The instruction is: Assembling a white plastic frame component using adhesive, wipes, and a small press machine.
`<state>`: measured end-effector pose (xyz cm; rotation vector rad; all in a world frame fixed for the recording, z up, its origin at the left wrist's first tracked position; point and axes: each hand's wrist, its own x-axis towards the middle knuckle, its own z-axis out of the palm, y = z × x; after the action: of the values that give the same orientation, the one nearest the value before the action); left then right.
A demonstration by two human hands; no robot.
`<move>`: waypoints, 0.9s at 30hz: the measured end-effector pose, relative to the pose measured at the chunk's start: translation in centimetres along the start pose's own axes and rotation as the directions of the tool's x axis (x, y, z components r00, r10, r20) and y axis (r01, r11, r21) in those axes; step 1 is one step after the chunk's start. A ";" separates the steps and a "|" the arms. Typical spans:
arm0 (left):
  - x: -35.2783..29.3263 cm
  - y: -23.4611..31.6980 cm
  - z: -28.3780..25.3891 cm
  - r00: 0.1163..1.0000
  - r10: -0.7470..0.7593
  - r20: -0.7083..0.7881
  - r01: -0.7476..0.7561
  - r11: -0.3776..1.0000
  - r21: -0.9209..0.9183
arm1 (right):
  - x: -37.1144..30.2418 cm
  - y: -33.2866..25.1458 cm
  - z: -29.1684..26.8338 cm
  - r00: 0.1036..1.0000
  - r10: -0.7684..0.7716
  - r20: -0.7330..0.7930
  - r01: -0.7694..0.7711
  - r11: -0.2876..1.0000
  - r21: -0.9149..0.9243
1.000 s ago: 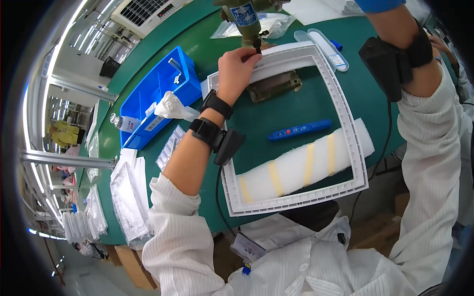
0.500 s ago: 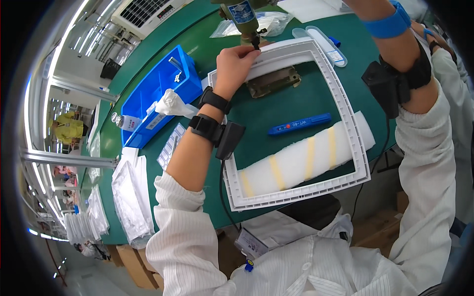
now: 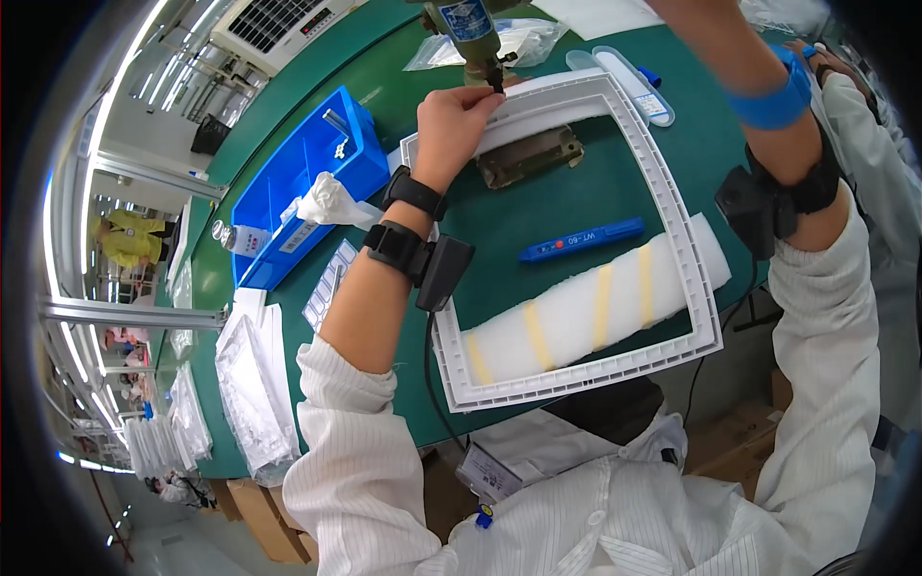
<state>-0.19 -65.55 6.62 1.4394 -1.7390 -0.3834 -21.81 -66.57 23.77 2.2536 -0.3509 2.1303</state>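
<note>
My left hand [image 3: 453,130] is at the far side of the white rectangular plastic frame [image 3: 684,206], thumb and fingers pinched together just under the tip of a green bench press [image 3: 471,34]. Whatever lies in that pinch is too small and hidden to make out. The frame lies over a white foam roll with yellow tape bands [image 3: 600,305] along its near side. My right hand [image 3: 699,27] reaches to the upper edge, blurred, its fingers cut off from view. Inside the frame are a blue pen-like tool [image 3: 582,240] and a worn metal block [image 3: 530,157].
A blue divided bin [image 3: 317,158] stands to the left, with a small bottle [image 3: 240,238] and crumpled white wrap [image 3: 331,202] by it. Clear plastic bags [image 3: 254,384] lie at the near left. Beyond the frame's right corner is a clear oblong case [image 3: 634,88]. Another person's sleeve [image 3: 864,125] shows at right.
My right arm has come down and slightly to the right. My left hand keeps its pinch at nearly the same spot by the press tip.
</note>
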 end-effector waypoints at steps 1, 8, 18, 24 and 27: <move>0.1 -0.1 0.2 0.999 0.025 -0.021 -0.025 1.000 -0.010 | -0.5 -0.3 -0.3 1.000 -0.004 -0.012 0.004 1.000 0.001; 0.3 -0.5 -0.2 1.000 -0.022 0.016 0.022 0.998 -0.056 | -2.8 -1.3 -0.7 0.999 0.054 -0.010 -0.052 0.995 0.087; 0.3 0.0 0.0 0.992 -0.108 0.070 0.115 0.986 -0.117 | -3.3 -1.2 -0.7 0.999 0.044 -0.028 -0.040 0.992 0.117; 0.1 -0.2 0.0 0.994 -0.101 0.043 0.105 0.989 -0.108 | -4.9 -2.1 -0.9 0.991 0.131 -0.028 -0.123 0.972 0.203; 0.0 0.2 0.2 0.994 -0.103 0.039 0.107 0.990 -0.093 | -5.3 -2.3 -1.1 0.985 0.173 -0.021 -0.165 0.968 0.189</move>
<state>-0.47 -65.57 6.70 1.4670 -1.6534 -0.5430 -22.75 -63.31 18.93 2.3560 -0.3687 2.3803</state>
